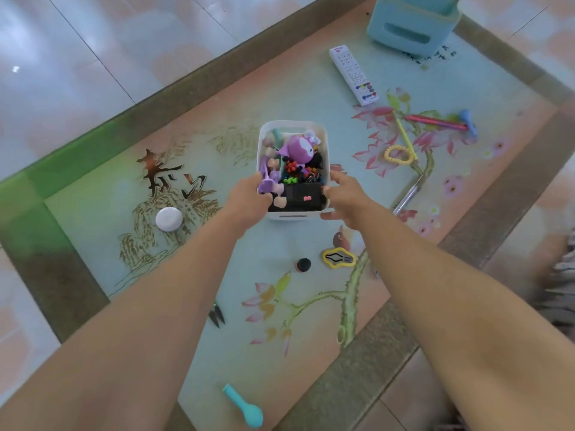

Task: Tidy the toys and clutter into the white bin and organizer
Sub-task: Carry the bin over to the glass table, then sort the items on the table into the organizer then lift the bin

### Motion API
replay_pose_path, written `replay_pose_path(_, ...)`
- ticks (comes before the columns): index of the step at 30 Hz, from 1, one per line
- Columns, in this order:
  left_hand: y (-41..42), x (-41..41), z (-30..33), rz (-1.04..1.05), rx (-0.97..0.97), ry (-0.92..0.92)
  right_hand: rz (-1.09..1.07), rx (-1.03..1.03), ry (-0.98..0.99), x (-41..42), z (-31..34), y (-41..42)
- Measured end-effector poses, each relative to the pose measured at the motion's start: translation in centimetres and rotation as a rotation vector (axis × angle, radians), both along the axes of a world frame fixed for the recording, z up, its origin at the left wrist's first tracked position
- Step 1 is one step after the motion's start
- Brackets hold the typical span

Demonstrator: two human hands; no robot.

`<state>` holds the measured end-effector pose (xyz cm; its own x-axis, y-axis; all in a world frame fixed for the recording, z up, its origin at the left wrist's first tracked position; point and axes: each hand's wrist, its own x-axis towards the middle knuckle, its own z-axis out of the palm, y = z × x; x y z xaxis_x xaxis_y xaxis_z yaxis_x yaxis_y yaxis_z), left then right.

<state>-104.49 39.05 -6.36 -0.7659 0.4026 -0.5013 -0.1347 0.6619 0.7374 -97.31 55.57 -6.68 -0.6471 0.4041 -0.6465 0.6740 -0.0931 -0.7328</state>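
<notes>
A white bin (292, 126) stands in the middle of the glass table, packed with small toys, among them a purple figure (298, 150) and a black block. My left hand (249, 194) grips the bin's near left edge, fingers curled over the rim among purple toy pieces. My right hand (343, 194) holds the near right corner, thumb at the rim and fingers along the outer wall. Loose on the table lie a teal balloon (244, 407), a black ball (303, 264), a yellow clip (339, 258), a yellow ring (399, 154) and a pink stick (435, 122).
A white remote (354, 76) and a teal organizer (410, 23) sit at the far right. A white round puck (169, 218) lies to the left, small black scissors (217, 315) near my left forearm, a metal pen (406, 199) to the right. Tiled floor surrounds the table.
</notes>
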Motion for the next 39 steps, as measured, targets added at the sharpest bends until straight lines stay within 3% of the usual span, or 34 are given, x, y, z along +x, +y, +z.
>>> replay_pose_path(4,0.6,1.3,2.9,0.04,0.014,0.031,0.023,0.153,0.002,0.6,3.2,0.4)
replay_pose_path(10,1.5,2.9,8.7,-0.061,0.07,0.172,0.011,0.239,0.041,1.0,9.4,2.0)
replay_pose_path(15,4.6,2.5,10.0,0.001,0.189,0.141,0.016,0.3,0.07,-1.0,11.3,5.9)
replay_pose_path(21,13.6,-1.2,9.3,0.084,0.227,0.154,-0.04,0.344,0.089,-7.0,9.3,16.5)
replay_pose_path(31,32.0,-7.3,3.5,0.237,0.232,0.073,-0.343,0.262,0.07,-17.2,6.4,38.0)
replay_pose_path(39,36.7,-9.5,1.6,0.318,0.306,-0.005,-0.029,0.394,-0.063,-21.6,2.6,43.9)
